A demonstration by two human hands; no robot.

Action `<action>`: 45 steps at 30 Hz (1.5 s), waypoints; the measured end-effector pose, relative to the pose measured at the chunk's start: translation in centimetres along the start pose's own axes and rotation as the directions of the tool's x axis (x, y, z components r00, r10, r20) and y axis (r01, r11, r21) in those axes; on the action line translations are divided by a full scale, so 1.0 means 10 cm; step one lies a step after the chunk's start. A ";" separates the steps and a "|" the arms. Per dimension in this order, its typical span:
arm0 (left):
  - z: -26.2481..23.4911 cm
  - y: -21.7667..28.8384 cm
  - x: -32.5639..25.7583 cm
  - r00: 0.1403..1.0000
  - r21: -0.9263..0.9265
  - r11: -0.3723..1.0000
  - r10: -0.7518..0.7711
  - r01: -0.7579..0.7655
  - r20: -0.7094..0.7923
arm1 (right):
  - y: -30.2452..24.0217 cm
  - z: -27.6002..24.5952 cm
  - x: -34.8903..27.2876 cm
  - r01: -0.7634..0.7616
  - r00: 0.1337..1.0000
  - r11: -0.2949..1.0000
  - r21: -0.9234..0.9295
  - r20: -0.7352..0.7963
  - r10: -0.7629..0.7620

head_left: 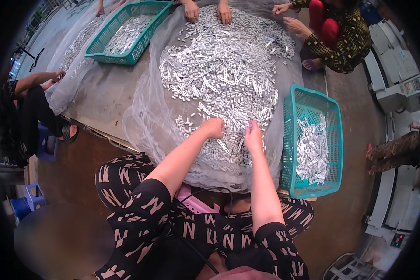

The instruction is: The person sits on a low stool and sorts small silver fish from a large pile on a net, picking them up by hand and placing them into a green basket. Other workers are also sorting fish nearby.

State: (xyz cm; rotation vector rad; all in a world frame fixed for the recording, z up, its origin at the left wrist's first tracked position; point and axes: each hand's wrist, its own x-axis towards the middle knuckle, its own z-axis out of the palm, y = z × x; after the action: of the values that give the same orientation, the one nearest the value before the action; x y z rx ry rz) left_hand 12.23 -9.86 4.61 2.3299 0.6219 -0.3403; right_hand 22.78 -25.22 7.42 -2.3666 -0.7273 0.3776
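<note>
A big heap of small grey cylinders and flat white perforated strips (219, 79) lies spread in front of me. At its near edge my left hand (213, 127) is closed, fingers curled down among the pieces; what it pinches is too small to make out. A hand's width to the right, my right hand (253, 136) is also closed, thumb and fingertips together over the heap, and anything in them is hidden. White strips lie just below and between both hands. To the right of the heap stands a teal plastic basket (288, 140), part filled with white strips (312, 154).
Sheer white netting (147, 112) lies bunched around the heap. Another teal basket (133, 58) with strips stands at the far left. Co-workers' hands (191, 11) reach in from the far edge; a crouching person (340, 42) is at far right, another (28, 107) at left. Machines (399, 93) line the right.
</note>
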 end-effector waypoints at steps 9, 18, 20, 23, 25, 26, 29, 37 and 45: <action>-0.52 -0.16 -0.15 0.976 0.056 0.998 -0.008 -0.004 0.218 | -0.46 0.23 -0.02 0.115 0.939 0.882 -0.456 0.341 0.054; -0.44 -0.42 0.00 0.971 0.277 0.955 -0.162 0.110 0.174 | -0.49 0.24 0.00 0.196 0.908 0.886 -0.419 0.419 -0.002; -0.39 -0.47 0.05 0.977 0.307 0.940 -0.189 0.152 0.097 | -0.49 0.29 0.01 0.208 0.906 0.868 -0.451 0.423 0.002; -0.48 -0.30 -0.06 0.966 0.208 0.944 -0.245 0.256 -0.078 | -0.50 0.30 0.07 0.139 0.917 0.876 -0.462 0.395 0.062; -0.42 -0.22 -0.14 0.923 0.134 0.927 -0.316 0.349 -0.219 | -0.48 0.30 0.07 0.116 0.921 0.898 -0.424 0.384 0.062; -0.34 -0.21 -0.16 0.920 0.146 0.930 -0.295 0.339 -0.259 | -0.45 0.30 0.07 0.101 0.925 0.908 -0.407 0.374 0.065; -0.01 -0.20 0.00 0.865 0.115 0.939 -0.246 0.325 -0.438 | -0.26 0.35 0.14 0.023 0.945 0.956 -0.291 0.319 0.074; -0.06 -0.13 0.02 0.867 -0.017 0.937 -0.328 0.348 -0.376 | 0.08 0.09 0.32 -0.362 0.929 0.692 0.624 0.303 0.212; -0.13 -0.43 0.06 0.919 -0.309 0.934 -0.270 0.178 -0.288 | 0.62 -0.05 0.06 -0.370 0.912 0.875 0.312 0.300 0.279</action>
State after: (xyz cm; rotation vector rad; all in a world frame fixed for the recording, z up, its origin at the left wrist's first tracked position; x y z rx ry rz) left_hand 10.60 -6.03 2.90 2.0580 1.0381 0.0367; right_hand 26.00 -29.15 3.80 -2.0993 -0.3162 0.8880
